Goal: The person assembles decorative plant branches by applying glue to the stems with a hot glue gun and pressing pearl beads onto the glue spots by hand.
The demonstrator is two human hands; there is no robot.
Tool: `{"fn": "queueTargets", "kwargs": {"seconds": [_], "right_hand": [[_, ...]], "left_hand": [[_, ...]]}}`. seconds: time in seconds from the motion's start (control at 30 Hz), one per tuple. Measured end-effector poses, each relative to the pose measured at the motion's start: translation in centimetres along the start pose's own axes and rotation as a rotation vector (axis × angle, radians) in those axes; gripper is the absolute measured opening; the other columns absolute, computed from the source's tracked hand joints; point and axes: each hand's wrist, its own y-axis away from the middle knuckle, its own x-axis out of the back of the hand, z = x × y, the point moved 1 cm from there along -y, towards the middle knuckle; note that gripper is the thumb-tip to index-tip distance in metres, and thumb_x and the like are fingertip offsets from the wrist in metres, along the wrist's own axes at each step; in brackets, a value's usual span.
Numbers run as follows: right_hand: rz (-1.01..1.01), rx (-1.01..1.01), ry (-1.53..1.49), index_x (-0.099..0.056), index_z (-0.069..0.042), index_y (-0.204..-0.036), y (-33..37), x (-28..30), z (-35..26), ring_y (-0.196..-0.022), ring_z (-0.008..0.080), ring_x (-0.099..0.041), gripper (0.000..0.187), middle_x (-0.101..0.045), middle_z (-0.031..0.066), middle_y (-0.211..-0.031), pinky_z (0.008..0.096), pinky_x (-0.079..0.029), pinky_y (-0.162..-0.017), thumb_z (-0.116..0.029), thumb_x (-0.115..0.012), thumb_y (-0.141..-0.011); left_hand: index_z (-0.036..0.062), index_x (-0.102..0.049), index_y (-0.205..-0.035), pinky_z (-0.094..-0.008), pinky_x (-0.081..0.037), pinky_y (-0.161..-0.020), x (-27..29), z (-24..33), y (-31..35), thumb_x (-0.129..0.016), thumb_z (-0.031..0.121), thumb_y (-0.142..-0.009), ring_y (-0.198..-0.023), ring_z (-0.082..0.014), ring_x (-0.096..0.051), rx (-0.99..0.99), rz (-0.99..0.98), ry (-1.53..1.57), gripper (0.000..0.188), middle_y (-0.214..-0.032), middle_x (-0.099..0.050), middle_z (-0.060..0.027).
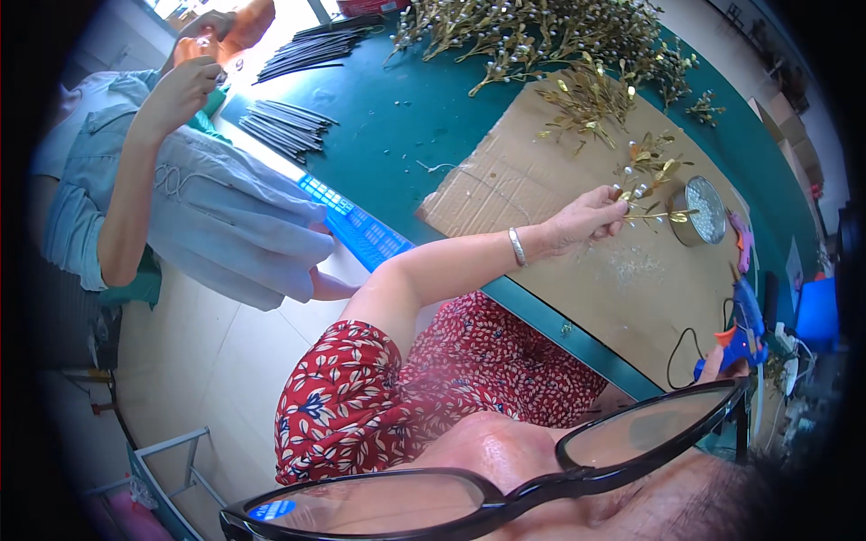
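Over the cardboard, the left hand pinched a gold twig (white beads already on); the right hand gripped a glue gun. Beaded twigs lay behind, plainer-looking ones nearer.

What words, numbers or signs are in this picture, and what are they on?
Glasses: a blue sticker on one lens has white marks, not copied out here.
Red container, top edge: cut off, any print too small to read.
Blue glue gun in the right hand: no writing I can make out.
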Motion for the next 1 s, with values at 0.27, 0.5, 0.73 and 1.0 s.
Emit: {"fn": "queueTargets", "kwargs": {"seconds": [0.27, 0.5, 0.73, 1.0], "right_hand": [[-0.316, -0.556, -0.89, -0.049, 0.003, -0.111, 3.5, -2.3, -0.2, -0.048, 0.0166, -0.051, 0.032, -0.058, 0.0114, -0.07, 0.0235, -0.036, -0.038, -0.015, -0.057, -0.086], [-0.434, -0.486, -0.727, -0.055, 0.002, -0.107, 4.1, -1.8, -0.8, -0.05, 0.014, -0.054, 0.028, -0.062, 0.0113, -0.072, 0.0223, -0.041, -0.043, -0.014, -0.06, -0.084], [-0.565, -0.521, -0.585, -0.056, 0.002, -0.109, 4.8, -2.6, 0.0, -0.048, 0.0101, -0.052, 0.028, -0.058, 0.0083, -0.067, 0.0201, -0.041, -0.043, -0.016, -0.058, -0.089], [-0.536, -0.515, -0.641, -0.055, 0.001, -0.11, 3.9, -2.2, -0.2, -0.047, 0.0104, -0.051, 0.028, -0.057, 0.0068, -0.066, 0.0207, -0.041, -0.042, -0.016, -0.058, -0.089]], "left_hand": [[0.0101, -0.054, -0.096, -0.0186, -0.032, -0.052, 0.4, 0.0, 0.0, -0.043, 0.028, -0.099, -0.056, -0.004, -0.038, 0.111, 0.12, -0.113, 0.021, -0.071, -0.05, 0.0047], [0.0095, -0.051, -0.103, -0.0172, -0.027, -0.053, -0.5, -1.4, -0.9, -0.047, 0.027, -0.098, -0.06, -0.0031, -0.034, 0.115, 0.001, -0.024, 0.018, -0.07, -0.041, 0.0063], [0.0081, -0.05, -0.108, -0.018, -0.028, -0.055, -1.4, -1.0, -0.3, -0.05, 0.024, -0.096, -0.063, -0.0034, -0.034, 0.084, -0.03, -0.056, 0.02, -0.073, -0.04, 0.0069], [0.0062, -0.048, -0.11, -0.0177, -0.028, -0.055, -1.1, -1.5, -0.5, -0.053, 0.024, -0.095, -0.063, -0.0026, -0.034, 0.033, -0.028, -0.098, 0.024, -0.075, -0.042, 0.0072]]}}
